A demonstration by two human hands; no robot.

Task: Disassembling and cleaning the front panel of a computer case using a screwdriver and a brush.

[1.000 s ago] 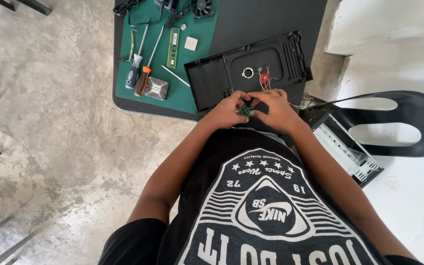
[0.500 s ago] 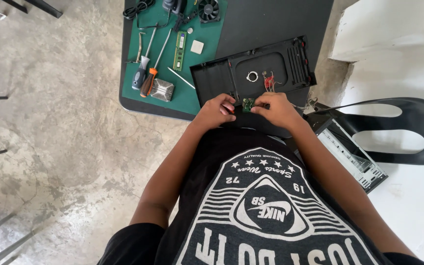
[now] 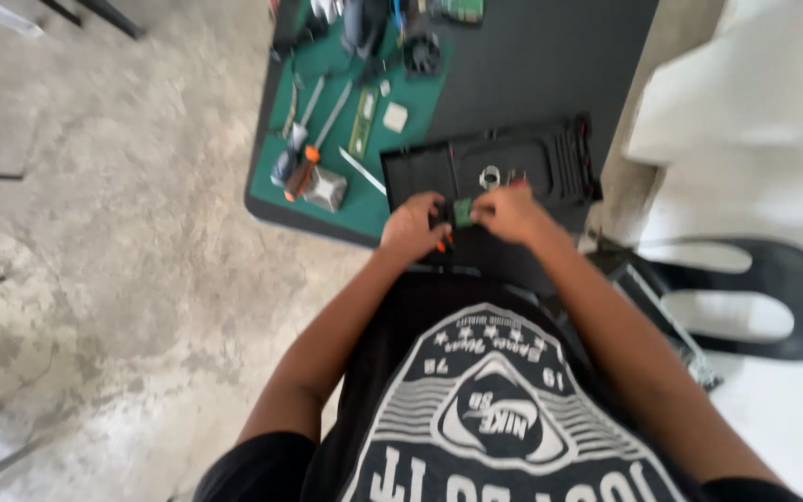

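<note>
Several screwdrivers (image 3: 301, 158) left of black tray (image 3: 513, 163)

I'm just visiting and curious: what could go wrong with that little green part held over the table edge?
The small green part is pinched between the left hand and right hand at the table edge; a slip might send it to the concrete floor. The picture is blurred, so a fumble seems possible.

Repair workshop: screwdrivers (image 3: 313, 139) on green work mat (image 3: 374, 200).
</note>
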